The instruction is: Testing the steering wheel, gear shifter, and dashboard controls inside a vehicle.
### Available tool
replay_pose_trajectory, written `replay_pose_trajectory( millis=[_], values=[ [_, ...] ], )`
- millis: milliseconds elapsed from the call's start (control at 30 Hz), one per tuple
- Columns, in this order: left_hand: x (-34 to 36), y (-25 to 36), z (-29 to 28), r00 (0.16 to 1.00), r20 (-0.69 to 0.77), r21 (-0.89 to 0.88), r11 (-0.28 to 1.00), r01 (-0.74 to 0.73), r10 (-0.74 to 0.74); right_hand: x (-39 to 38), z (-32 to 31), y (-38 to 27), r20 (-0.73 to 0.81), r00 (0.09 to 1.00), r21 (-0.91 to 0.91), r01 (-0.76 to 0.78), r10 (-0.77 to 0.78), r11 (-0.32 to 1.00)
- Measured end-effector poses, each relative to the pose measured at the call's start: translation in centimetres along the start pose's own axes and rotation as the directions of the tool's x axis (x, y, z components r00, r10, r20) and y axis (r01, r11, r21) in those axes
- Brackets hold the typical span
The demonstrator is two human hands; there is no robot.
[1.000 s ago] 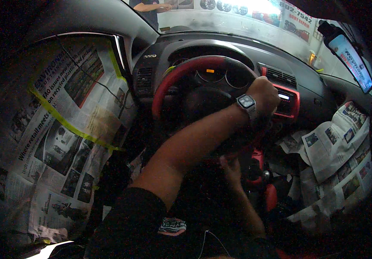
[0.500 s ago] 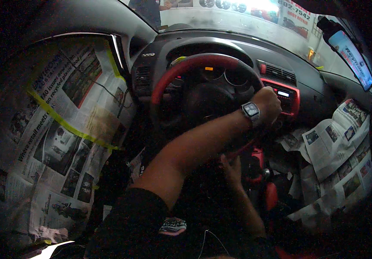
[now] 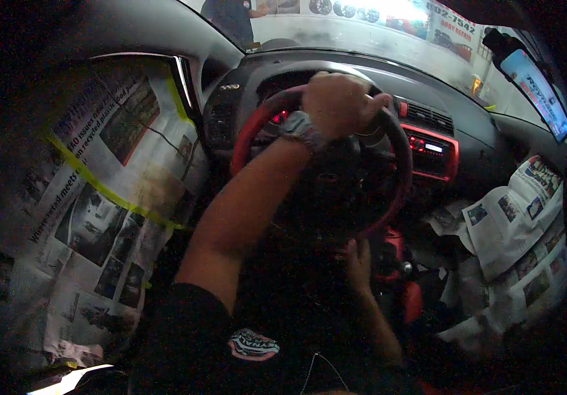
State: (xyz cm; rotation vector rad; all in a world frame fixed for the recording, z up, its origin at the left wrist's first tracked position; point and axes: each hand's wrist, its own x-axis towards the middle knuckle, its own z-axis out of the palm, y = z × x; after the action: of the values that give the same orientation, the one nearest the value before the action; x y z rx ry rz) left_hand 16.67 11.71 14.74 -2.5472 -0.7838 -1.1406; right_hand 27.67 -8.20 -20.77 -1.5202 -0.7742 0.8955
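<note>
In front of me is a red and black steering wheel (image 3: 399,141). My left hand (image 3: 337,102), with a wristwatch (image 3: 302,127) on its wrist, is closed over the upper rim, thumb out to the right. It hides part of the rim and the instrument cluster behind. My right hand (image 3: 358,263) is beneath the wheel's lower edge, right of the middle, fingers stretched upward and apart. Nothing shows in it. Darkness hides whether its fingertips touch the rim. Red dash lights (image 3: 280,117) glow behind the wheel's upper left.
Newspaper (image 3: 92,224) held by yellow-green tape (image 3: 109,191) covers the door at left. More newspaper (image 3: 501,224) lies over the passenger side. A gear lever (image 3: 406,266) stands right of my right hand. Beyond the windshield is another person (image 3: 231,20).
My left hand has swung from the wheel's right side up and left to its top. The wheel looks turned counterclockwise. My right hand stays low, its fingers straighter. The radio's red buttons are now lit.
</note>
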Motion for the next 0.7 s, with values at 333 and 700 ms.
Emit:
replay_pose_trajectory(
  millis=[333, 700],
  values=[
    [-8.4, -6.7, -3.1, 0.923, -0.197, -0.118, 0.943, 0.312, -0.33, 0.9, -0.2, 0.6, -0.045, 0.998, -0.012, 0.052, -0.053, 0.999],
    [-13.0, -9.4, -1.8, 0.859, -0.177, -0.257, 0.865, 0.43, -0.48, 0.6, -0.1, -2.2, -0.116, 0.989, -0.173, 0.067, -0.088, 0.983]
  ],
)
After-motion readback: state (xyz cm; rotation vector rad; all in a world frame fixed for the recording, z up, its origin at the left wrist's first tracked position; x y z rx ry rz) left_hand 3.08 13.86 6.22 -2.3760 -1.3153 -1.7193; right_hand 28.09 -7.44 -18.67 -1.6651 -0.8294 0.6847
